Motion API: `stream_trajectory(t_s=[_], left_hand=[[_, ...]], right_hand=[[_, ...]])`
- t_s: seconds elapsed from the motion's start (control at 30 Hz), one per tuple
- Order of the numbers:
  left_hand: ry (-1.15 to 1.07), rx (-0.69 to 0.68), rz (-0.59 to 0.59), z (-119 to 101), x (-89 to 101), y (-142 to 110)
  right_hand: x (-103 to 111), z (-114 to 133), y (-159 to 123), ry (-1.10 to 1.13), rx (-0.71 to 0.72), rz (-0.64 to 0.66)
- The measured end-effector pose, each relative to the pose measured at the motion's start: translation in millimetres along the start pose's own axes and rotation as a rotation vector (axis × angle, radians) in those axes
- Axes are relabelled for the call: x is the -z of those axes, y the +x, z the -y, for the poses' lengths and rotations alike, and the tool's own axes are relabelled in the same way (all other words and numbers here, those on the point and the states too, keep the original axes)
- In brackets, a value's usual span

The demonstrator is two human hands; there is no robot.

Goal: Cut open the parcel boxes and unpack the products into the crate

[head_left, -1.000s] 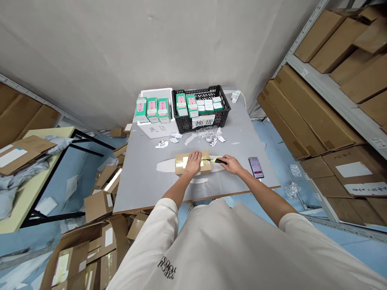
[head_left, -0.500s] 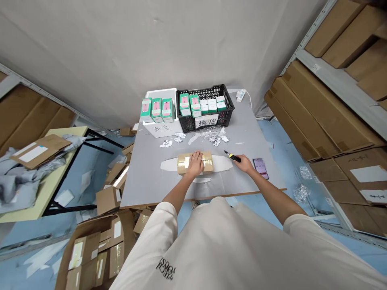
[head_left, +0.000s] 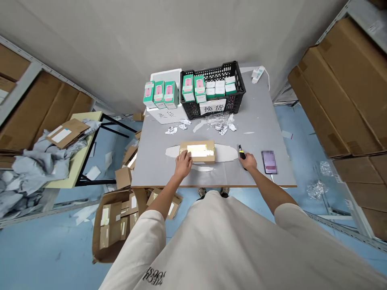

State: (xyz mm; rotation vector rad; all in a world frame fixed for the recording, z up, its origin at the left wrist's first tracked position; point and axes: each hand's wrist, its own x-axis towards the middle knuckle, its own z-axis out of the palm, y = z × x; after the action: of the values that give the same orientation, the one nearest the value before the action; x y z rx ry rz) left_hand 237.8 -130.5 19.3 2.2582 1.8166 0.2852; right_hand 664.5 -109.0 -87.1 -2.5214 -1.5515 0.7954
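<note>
A small brown cardboard box (head_left: 198, 157) with a pale label and shiny tape lies flat on the grey table (head_left: 157, 169). My left hand (head_left: 183, 163) grips its left front corner, fingers bent over the edge; the thumb side is partly hidden. Off to the right of the box, my right hand (head_left: 249, 161) is closed around a black and yellow utility knife (head_left: 242, 153), its tip pointing toward the back of the table. Beneath the box, a worn whitish patch (head_left: 226, 153) shows on the table surface.
Behind stand a black plastic crate (head_left: 238, 100) and a white bin (head_left: 166, 115), both with green-and-pink boxes. Crumpled paper scraps (head_left: 171, 130) lie before them. A phone (head_left: 269, 162) rests at right. An open carton (head_left: 113, 253) of parcels sits on the floor at left.
My left hand has shifted from the top of the box to its left front corner. The knife, in my right hand, now points more straight away from me. The view has shifted too.
</note>
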Motion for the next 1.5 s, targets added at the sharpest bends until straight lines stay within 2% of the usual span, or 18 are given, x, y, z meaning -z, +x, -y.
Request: stream_trajectory(t_s=[0.27, 0.37, 0.47, 0.6, 0.67, 0.77, 0.83, 0.9, 0.97, 1.13, 1.3, 1.4, 1.5], left_hand=[[0.002, 0.0, 0.005, 4, -6.6, 1], [-0.004, 0.002, 0.002, 7, -6.2, 3], [-0.025, -0.002, -0.004, 9, -4.9, 4], [-0.072, 0.018, -0.016, 10, -3.5, 4], [-0.104, 0.028, -0.021, 11, -2.5, 4], [-0.153, 0.072, -0.06, 12, 0.9, 6], [-0.208, 0.163, -0.113, 15, 3.8, 9], [-0.288, 0.257, -0.151, 20, 6.1, 13], [-0.357, 0.285, -0.16, 26, 7.2, 15], [-0.427, 0.268, -0.17, 41, 4.2, 14], [-0.506, 0.221, -0.21, 52, -3.0, 7], [-0.501, 0.158, -0.196, 56, -6.2, 4], [-0.491, 0.116, -0.191, 60, -6.2, 3]], right_hand=[[-17, -7, 4, -0.034, -0.017, 0.013], [-15, -1, -2, -0.046, -0.016, -0.06], [-10, 24, -14, 0.007, 0.063, -0.133], [1, 82, -37, 0.252, 0.405, -0.095], [8, 115, -51, 0.355, 0.527, -0.054], [18, 154, -69, 0.386, 0.63, -0.024], [23, 170, -78, 0.363, 0.641, -0.019], [25, 179, -83, 0.358, 0.615, -0.018], [26, 183, -85, 0.395, 0.567, -0.013], [22, 192, -85, 0.59, 0.435, -0.019], [28, 209, -79, 0.717, 0.447, -0.087], [33, 221, -72, 0.601, 0.504, -0.069], [38, 229, -63, 0.316, 0.595, -0.002]])
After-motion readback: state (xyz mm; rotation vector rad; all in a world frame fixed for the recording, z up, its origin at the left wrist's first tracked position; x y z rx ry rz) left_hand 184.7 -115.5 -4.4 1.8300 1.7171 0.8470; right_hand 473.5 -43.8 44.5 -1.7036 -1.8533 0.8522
